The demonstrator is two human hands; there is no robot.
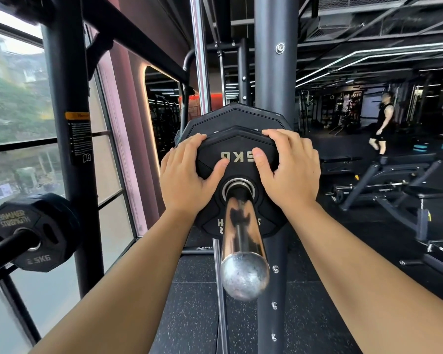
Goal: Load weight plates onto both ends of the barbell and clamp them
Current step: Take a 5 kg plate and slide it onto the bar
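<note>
Now both hands [237, 172] on plate [237, 159]

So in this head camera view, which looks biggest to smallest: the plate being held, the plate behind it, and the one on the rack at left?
1. Rear plate, mostly hidden but wider than the one in front.
2. Held plate, gripped by the left hand and right hand.
3. Left rack plate, marked 2.5KG; its nearness to the camera makes this rank unsure.
</note>
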